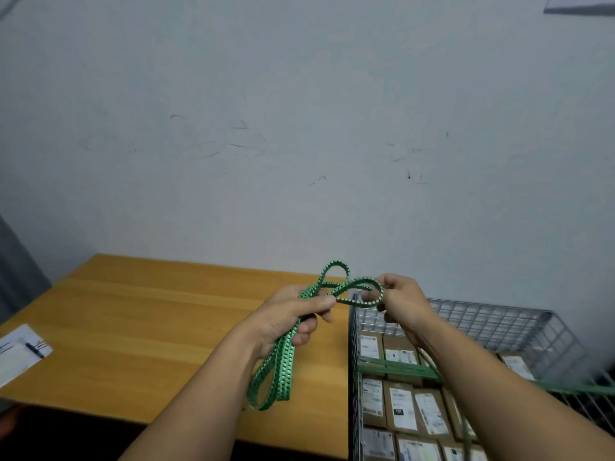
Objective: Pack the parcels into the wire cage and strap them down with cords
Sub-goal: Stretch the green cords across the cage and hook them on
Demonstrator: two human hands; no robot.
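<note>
paper sheet [16, 361], pen [34, 349]: on table [149, 327], far left of wire cage [499, 319]; writing illegible.
left hand [293, 317]: left of cage, fingers curled round green cord [278, 371]; slack hangs below, likely being untangled.
right hand [399, 301]: above cage corner, pinching cord loop.
parcels [404, 409]: inside cage, one strap [399, 365] already across; labels unreadable.
</note>
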